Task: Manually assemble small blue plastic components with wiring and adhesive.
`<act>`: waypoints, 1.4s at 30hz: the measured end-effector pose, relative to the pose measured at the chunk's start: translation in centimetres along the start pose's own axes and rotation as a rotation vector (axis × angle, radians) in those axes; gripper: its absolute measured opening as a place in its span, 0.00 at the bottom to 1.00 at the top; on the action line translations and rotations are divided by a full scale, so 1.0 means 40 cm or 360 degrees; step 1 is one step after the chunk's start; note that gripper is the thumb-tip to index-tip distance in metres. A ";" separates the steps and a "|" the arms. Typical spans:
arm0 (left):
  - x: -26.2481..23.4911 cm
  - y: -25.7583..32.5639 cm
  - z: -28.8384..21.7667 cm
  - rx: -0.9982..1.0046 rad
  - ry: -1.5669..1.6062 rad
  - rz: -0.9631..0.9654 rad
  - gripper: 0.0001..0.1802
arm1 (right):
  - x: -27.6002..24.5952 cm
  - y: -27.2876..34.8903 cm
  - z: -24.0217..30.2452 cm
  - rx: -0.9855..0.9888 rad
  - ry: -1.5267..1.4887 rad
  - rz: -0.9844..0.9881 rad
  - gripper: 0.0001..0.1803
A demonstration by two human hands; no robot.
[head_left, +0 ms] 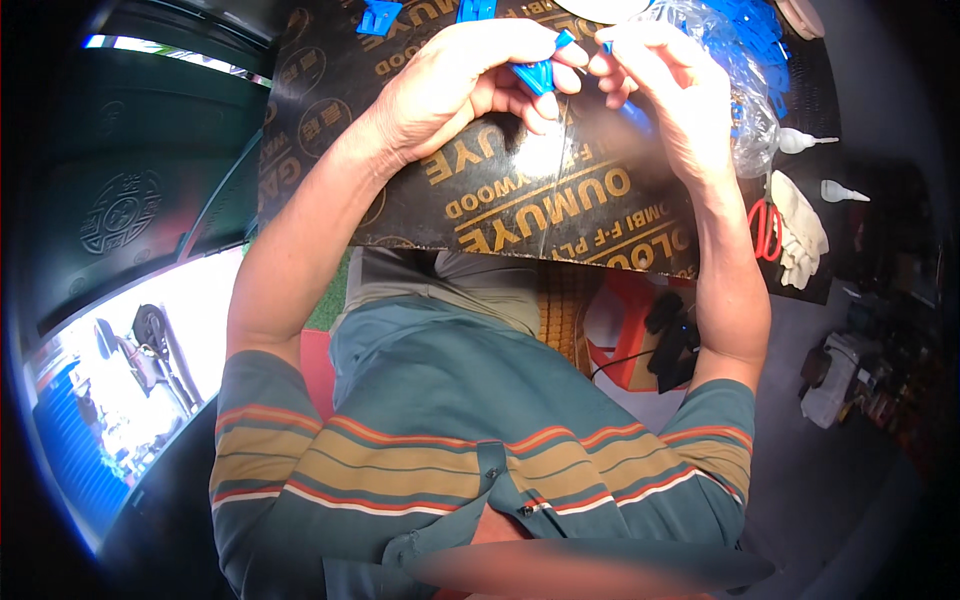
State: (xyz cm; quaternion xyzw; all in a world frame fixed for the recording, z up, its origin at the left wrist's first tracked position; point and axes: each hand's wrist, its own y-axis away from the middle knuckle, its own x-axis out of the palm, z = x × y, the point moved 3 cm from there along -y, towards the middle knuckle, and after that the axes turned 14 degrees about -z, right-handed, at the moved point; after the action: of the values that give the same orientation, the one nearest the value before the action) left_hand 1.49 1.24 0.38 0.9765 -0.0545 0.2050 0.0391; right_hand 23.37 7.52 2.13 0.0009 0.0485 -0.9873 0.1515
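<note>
Over the far part of the black plywood board [540, 215], my left hand [465, 80] grips a small blue plastic part [536, 76] between thumb and fingers. Opposite it, close to its fingertips, is my right hand [680, 95], its thumb and forefinger pinched together. A tiny blue bit [607, 47] shows at that pinch; its exact shape is too small to tell. The two hands are a short gap apart. More blue plastic parts, one [378, 16] at the far left and another [477, 10] beyond my left hand, lie on the board.
Right of my right hand lies a clear plastic bag [755, 135] beside a pile of blue parts [745, 35]. Farther right are a white nozzle bottle [795, 140], a smaller nozzle piece [843, 191], red-handled scissors [765, 230] and a whitish glove or cloth [798, 235].
</note>
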 end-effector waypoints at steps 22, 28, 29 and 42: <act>-0.010 -0.007 0.008 -0.0370 0.0360 0.0024 0.19 | 0.006 -0.002 -0.001 0.0013 0.0073 0.0054 0.14; 0.011 0.007 -0.001 0.0367 -0.0406 -0.0315 0.15 | 0.024 0.003 -0.006 0.0024 0.0037 0.0151 0.14; 0.020 0.010 -0.009 0.0582 -0.0716 -0.0422 0.13 | 0.028 0.005 -0.006 0.0022 0.0038 0.0152 0.14; 0.082 0.055 -0.092 0.1953 -0.1621 -0.0502 0.11 | 0.048 0.022 0.004 -0.0119 0.0086 0.0078 0.10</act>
State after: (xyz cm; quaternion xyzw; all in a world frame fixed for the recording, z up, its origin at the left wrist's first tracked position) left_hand 2.75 -0.87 5.20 0.7936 0.1947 -0.2789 -0.5044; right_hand 21.79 6.10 2.17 0.0230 0.0893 -0.9804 0.1741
